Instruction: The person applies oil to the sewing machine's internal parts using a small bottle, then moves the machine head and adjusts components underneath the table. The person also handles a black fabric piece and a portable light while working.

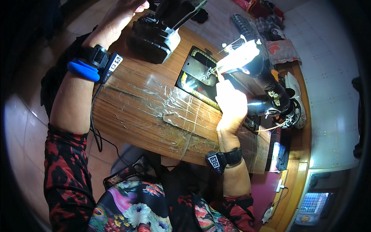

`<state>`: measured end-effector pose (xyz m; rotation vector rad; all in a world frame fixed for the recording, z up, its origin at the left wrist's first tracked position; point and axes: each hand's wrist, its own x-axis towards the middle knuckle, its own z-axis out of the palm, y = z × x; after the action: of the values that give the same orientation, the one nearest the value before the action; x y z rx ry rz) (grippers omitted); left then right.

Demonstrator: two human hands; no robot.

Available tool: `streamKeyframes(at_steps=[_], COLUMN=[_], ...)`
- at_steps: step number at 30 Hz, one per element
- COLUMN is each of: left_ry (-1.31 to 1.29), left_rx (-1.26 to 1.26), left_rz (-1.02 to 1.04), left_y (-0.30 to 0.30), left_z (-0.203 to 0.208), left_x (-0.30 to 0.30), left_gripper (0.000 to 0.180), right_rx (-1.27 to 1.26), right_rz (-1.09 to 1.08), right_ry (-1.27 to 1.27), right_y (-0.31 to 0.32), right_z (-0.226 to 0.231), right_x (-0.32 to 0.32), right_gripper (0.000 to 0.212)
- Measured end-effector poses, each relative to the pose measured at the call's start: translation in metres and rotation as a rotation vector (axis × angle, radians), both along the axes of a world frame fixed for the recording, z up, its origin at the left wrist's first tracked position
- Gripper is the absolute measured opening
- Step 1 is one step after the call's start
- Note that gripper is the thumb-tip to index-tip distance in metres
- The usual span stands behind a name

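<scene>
Two bare hands work at a sewing table, the right hand raised to the needle end of a black metal sewing machine bearing a pale flower decal. One finger of that hand is extended, but glare bleaches the fingertips, and whether they pinch anything cannot be told. The machine stands toward the right side of a brown wood-grain table patched with clear tape, its grey metal plate just left of the fingertips. At upper left, the left hand is beside a dark, boxy object, partly cut off by the top edge, its grip impossible to read. Black straps circle both wrists, with a bright blue band on the left forearm
</scene>
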<state>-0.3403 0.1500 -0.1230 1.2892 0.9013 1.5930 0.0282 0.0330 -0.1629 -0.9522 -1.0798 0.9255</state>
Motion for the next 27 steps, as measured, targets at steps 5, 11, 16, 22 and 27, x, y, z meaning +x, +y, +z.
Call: streamKeyframes(at_steps=[5,11,16,22,27], left_ry=[0.084,-0.004,0.200,0.395,0.282], left_rx=[-0.060,-0.064,0.081,0.363,0.245], left_rz=[0.081,0.005,0.204,0.708,0.203], left_y=[0.002,0.008,0.021,0.010,-0.028], left_z=[0.002,-0.008,-0.019,0.004,0.034], left_x=[0.000,-0.002,-0.007,-0.003,0.008], left_gripper=[0.020,0.019,0.036,0.016,0.044], right_rx=[-0.034,0.005,0.198,0.007,-0.063], right_rz=[-0.077,0.001,0.024,0.005,0.083], right_ry=[-0.078,0.061,-0.414,0.054,0.236], right_y=[-0.004,-0.003,-0.003,-0.057,-0.078], right_z=[-0.001,-0.003,0.008,0.033,0.036], right_x=[-0.002,-0.001,0.002,0.005,0.024], right_gripper=[0.017,0.018,0.015,0.024,0.032])
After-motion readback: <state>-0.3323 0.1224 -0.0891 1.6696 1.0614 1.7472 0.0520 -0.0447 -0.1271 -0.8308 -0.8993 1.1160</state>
